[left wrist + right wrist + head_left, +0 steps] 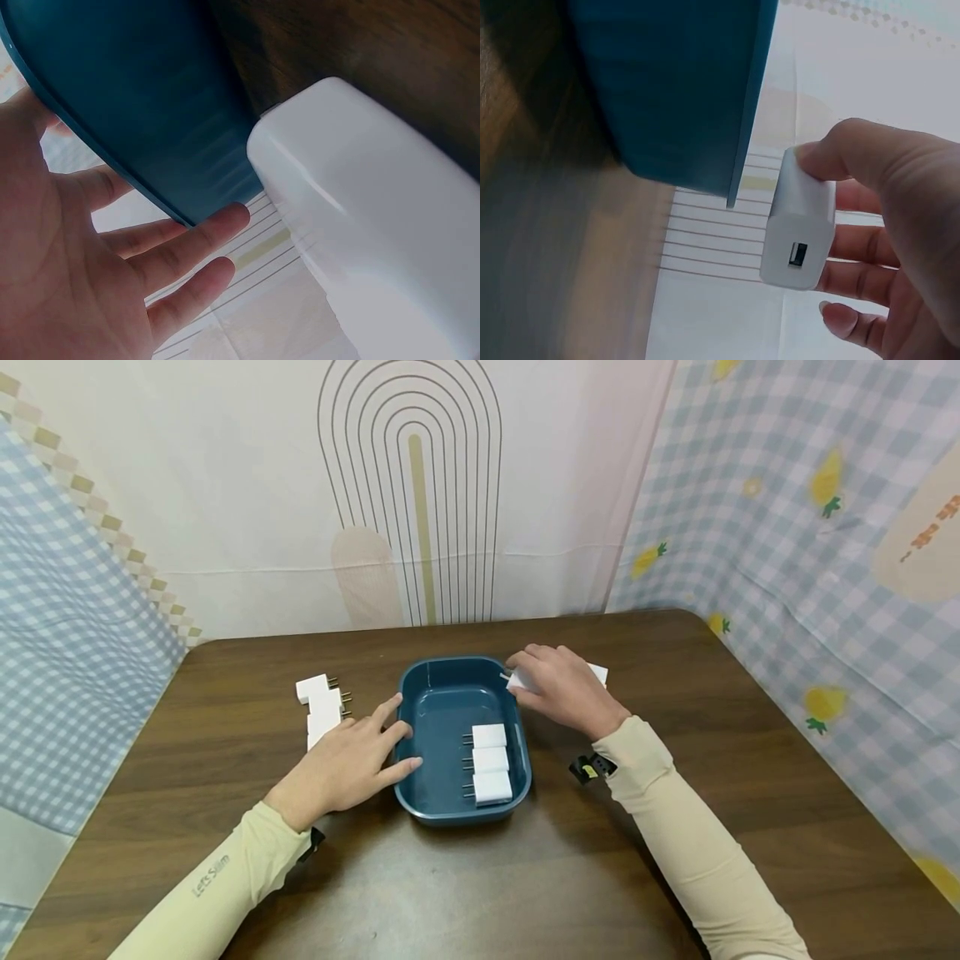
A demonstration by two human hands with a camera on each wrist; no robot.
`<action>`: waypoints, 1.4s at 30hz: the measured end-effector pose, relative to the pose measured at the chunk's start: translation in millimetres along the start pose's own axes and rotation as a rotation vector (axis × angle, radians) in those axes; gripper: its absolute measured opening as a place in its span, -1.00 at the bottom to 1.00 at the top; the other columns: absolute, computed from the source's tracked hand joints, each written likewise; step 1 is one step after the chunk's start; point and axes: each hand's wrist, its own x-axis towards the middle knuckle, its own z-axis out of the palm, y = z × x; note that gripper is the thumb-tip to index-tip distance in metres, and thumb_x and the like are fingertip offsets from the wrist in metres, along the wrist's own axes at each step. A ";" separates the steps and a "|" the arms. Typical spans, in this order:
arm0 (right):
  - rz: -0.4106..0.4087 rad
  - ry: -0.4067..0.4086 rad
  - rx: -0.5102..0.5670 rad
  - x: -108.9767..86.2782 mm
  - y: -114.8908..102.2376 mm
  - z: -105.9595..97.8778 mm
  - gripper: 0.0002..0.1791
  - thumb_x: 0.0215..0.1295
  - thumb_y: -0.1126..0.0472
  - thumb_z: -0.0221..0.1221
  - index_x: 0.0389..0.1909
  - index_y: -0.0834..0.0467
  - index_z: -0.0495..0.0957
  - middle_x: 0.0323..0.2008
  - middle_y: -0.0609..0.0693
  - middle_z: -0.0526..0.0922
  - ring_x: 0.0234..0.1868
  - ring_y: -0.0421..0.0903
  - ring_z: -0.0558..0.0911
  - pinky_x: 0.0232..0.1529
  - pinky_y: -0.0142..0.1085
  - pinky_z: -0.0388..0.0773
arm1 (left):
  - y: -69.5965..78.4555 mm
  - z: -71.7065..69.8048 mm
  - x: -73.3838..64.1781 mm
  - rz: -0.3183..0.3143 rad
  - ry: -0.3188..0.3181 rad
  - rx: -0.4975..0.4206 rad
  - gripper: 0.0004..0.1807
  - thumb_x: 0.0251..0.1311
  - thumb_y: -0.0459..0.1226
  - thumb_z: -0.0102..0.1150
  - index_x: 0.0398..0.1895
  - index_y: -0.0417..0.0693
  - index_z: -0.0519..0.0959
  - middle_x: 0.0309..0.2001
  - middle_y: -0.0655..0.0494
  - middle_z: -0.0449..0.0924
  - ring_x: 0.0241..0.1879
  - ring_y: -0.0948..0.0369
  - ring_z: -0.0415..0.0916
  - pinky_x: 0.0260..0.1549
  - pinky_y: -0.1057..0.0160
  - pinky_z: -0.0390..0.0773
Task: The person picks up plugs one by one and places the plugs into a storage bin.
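Note:
My right hand (562, 687) pinches a white USB charger (799, 225) between thumb and fingers, just beyond the right rim of a dark blue plastic basin (438, 760). The charger's USB port shows in the right wrist view, and its prongs point toward the basin in the head view. Three white chargers (490, 760) lie in a column inside the basin, on its right side, prongs facing left. With fingers spread, my left hand (348, 764) touches the basin's left rim. Beside it, several white chargers (324, 706) stand in a row, partly hidden by that hand.
Another white piece (598, 673) shows behind my right hand, mostly hidden. Everything rests on a dark wooden table (480, 893). A printed cloth (262, 485) hangs at the back, with checked cloths at both sides.

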 end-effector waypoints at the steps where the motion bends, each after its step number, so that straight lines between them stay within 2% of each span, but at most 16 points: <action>1: -0.004 0.003 0.009 0.1 -1.6 0.0 -0.63 0.31 0.06 0.34 0.05 0.16 0.65 -0.10 0.06 0.72 -0.18 -0.04 0.66 -0.11 -0.15 0.59 | -0.1 0.1 0.0 0.001 0.000 0.001 -0.37 0.41 0.24 -0.03 0.25 0.00 0.54 0.57 -0.21 0.13 0.36 -0.11 0.46 0.21 -0.16 0.49; 5: -0.017 -0.007 0.056 1.0 -7.8 0.3 -0.63 0.33 0.03 0.33 0.05 0.13 0.66 -0.07 0.04 0.72 -0.13 -0.06 0.66 -0.08 -0.16 0.59 | -0.1 -0.1 -0.6 0.004 0.004 0.004 -0.37 0.41 0.24 -0.04 0.25 0.00 0.55 0.56 -0.22 0.14 0.35 -0.11 0.47 0.19 -0.16 0.50; 11: -0.010 -0.076 0.148 2.7 -17.1 2.6 -0.63 0.36 0.02 0.30 0.11 0.09 0.65 0.01 0.02 0.71 -0.07 -0.07 0.63 0.02 -0.12 0.58 | 0.1 -0.3 -1.5 0.001 -0.003 0.001 -0.36 0.41 0.25 -0.04 0.26 0.01 0.54 0.56 -0.22 0.14 0.36 -0.11 0.46 0.19 -0.15 0.50; 15: -0.032 -0.092 0.170 3.0 -22.0 6.0 -0.63 0.36 0.03 0.30 0.10 0.10 0.65 0.00 0.02 0.71 -0.05 -0.08 0.64 0.05 -0.13 0.58 | 0.3 1.1 -2.4 0.004 -0.004 -0.001 -0.36 0.41 0.25 -0.05 0.26 0.00 0.54 0.56 -0.22 0.14 0.36 -0.11 0.46 0.21 -0.17 0.49; 23: -0.084 -0.086 0.177 2.7 -26.8 12.6 -0.64 0.39 0.02 0.28 0.09 0.11 0.65 0.01 0.00 0.71 -0.05 -0.11 0.66 0.06 -0.15 0.58 | -0.8 1.7 -2.9 0.003 -0.001 -0.003 -0.36 0.42 0.24 -0.04 0.26 -0.01 0.54 0.56 -0.22 0.14 0.34 -0.11 0.49 0.21 -0.17 0.49; 32: -0.131 -0.086 0.159 1.8 -27.2 18.4 -0.65 0.39 0.03 0.28 0.09 0.11 0.65 0.00 0.00 0.72 -0.02 -0.12 0.67 -0.12 -0.26 0.48 | 0.0 -0.3 -1.3 0.002 -0.008 -0.003 -0.35 0.41 0.24 -0.03 0.27 -0.01 0.54 0.57 -0.21 0.13 0.35 -0.10 0.47 0.22 -0.17 0.49; 42: -0.162 -0.075 0.122 3.7 -25.7 23.6 -0.69 0.37 0.06 0.30 0.05 0.10 0.67 -0.04 -0.04 0.73 -0.01 -0.12 0.68 -0.11 -0.24 0.43 | -0.8 -1.6 -0.9 0.005 0.000 -0.006 -0.35 0.41 0.25 -0.05 0.27 0.00 0.54 0.56 -0.21 0.14 0.33 -0.10 0.50 0.21 -0.17 0.49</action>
